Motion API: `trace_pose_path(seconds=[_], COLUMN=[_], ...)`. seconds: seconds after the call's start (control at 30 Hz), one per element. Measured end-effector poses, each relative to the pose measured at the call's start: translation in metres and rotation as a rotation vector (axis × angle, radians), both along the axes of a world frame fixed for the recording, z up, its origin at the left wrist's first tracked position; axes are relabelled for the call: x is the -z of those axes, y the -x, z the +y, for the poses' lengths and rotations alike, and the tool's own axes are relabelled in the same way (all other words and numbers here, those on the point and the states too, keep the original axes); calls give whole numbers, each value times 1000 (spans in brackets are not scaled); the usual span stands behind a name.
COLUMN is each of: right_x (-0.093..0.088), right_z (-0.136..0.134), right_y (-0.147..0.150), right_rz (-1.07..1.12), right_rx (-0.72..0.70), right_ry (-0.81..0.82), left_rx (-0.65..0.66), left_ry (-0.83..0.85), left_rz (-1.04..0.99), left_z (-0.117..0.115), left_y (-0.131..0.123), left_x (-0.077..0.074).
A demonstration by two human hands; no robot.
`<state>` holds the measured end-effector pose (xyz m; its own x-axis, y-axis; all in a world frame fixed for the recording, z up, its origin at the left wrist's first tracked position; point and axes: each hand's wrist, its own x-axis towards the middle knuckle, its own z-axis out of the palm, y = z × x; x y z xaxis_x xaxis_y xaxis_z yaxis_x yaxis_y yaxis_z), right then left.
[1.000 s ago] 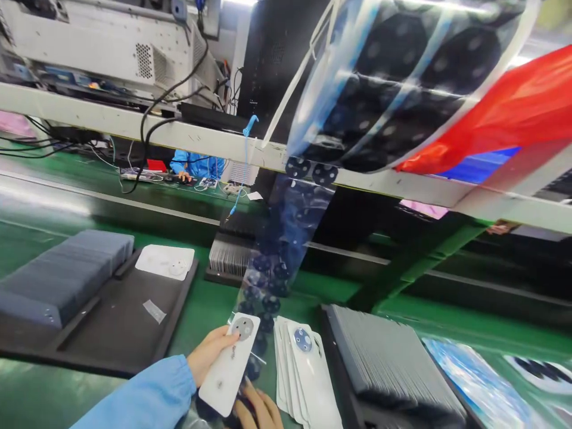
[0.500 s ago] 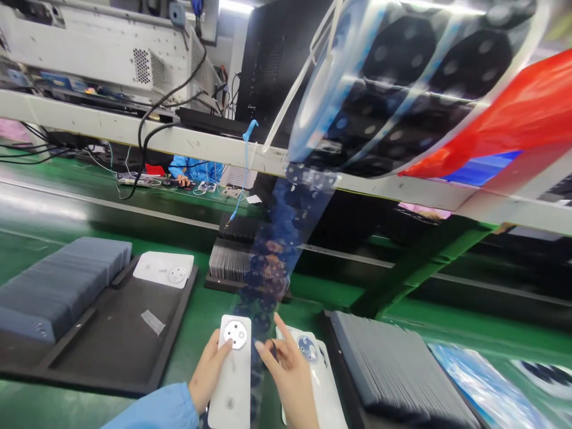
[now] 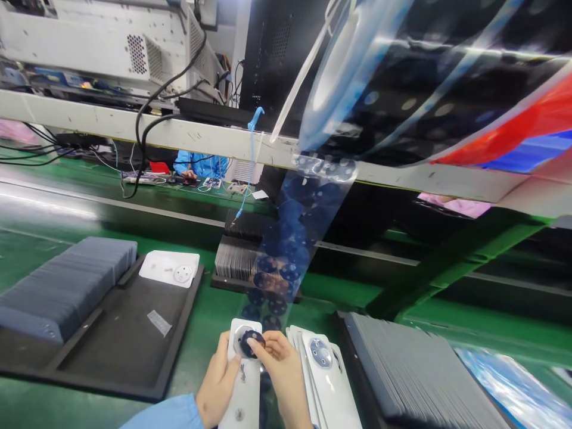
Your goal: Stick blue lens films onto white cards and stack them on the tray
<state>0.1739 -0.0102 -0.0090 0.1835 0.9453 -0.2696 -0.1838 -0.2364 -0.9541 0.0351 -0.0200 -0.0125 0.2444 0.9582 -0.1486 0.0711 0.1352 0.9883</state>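
My left hand (image 3: 216,384) is closed on the edge of a white phone back cover (image 3: 247,390), which stands tilted up toward me. Between thumb and fingers, my right hand (image 3: 286,375) pinches a round dark blue film sticker (image 3: 252,344) with small holes. The sticker lies over part of the cover's round camera area; I cannot tell whether it is stuck down. Behind both hands hangs a clear strip (image 3: 292,232) carrying rows of the same dark discs. Right beside my right hand lie several white phone back covers (image 3: 333,387), overlapping, the top one with a blue-tinted camera ring.
At left a black tray (image 3: 120,339) holds a row of grey sheets (image 3: 67,286), a white cover (image 3: 167,268) and a clear tape piece (image 3: 159,322). Another grey stack (image 3: 415,369) stands at right. A large film roll (image 3: 447,89) hangs overhead. Across the line, a person's blue sleeve (image 3: 201,165) shows.
My right hand has moved left to the cover's camera area, where the dark sticker now shows in its fingers. My left thumb has slid down off the camera ring.
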Motion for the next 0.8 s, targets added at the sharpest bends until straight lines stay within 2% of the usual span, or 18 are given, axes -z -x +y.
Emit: trace_pose_path(seconds=[0.2, 0.4, 0.63, 0.8], right_x=[-3, 1, 10, 7], right_z=[-6, -6, -6, -5], right_y=[0, -3, -2, -1], right_rz=[35, 39, -7, -8], right_rx=[-13, -62, -28, -25], right_ry=[-28, 60, 26, 39], left_rx=[27, 31, 47, 46], left_ry=[-1, 18, 5, 0], left_rz=[76, 92, 106, 99], left_z=[-3, -2, -3, -3], left_y=[-1, -2, -2, -2], left_x=[-1, -4, -2, -2])
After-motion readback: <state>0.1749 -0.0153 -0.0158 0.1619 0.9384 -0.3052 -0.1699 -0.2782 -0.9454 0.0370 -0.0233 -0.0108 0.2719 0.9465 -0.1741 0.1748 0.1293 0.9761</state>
